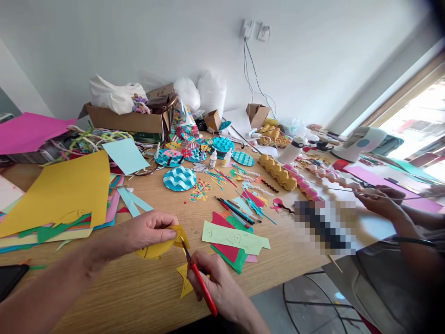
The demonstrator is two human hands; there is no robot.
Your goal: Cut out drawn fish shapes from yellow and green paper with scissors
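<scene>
My left hand (158, 230) pinches a piece of yellow paper (149, 251) with a fish outline drawn on it, above the near part of the table. Closed round the red handles of a pair of scissors (205, 290) is my right hand (213, 278). The blades reach up to the right end of the yellow paper, between the two hands. A yellow paper scrap (185, 285) lies under my right hand and is partly hidden by it. To the right, a pale green strip (236, 238) with pencilled fish rests on red and green paper.
Pencils (239, 213), blue wavy discs (180, 178), confetti (200, 190) and glue bottles (212, 159) cover the table's middle. Stacked coloured paper (69, 185) lies left. At right, a co-worker's hands (382, 204) hold a thin stick near egg-carton strips (278, 172). A stool (313, 301) stands below.
</scene>
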